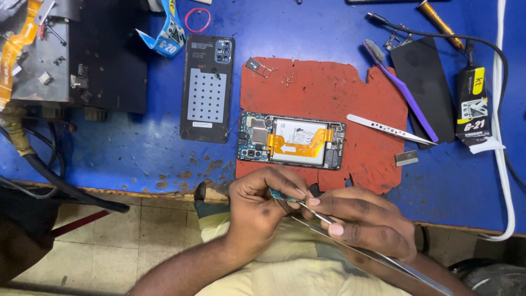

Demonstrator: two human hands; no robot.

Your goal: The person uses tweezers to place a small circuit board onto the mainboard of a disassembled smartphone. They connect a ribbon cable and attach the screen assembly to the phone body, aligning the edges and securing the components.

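My left hand (260,211) grips a small screwdriver with a teal handle (278,193) just in front of the table edge. My right hand (364,219) pinches the screwdriver's thin metal shaft near its tip and also holds long metal tweezers (383,260) that slant down to the right. Both hands are close together over my lap. Just beyond them an opened phone (290,141), with its battery, orange flex cable and circuit boards showing, lies on a red mat (323,87). Neither hand touches it.
The phone's black back cover (207,87) lies left of the mat on the blue table (137,142). A SIM tray (258,67) and small screws (287,79), second tweezers (386,129), purple toothbrush (402,90), razor blade (406,158), glue tube (472,107), black sheet (424,77) and white cable (501,137) lie around.
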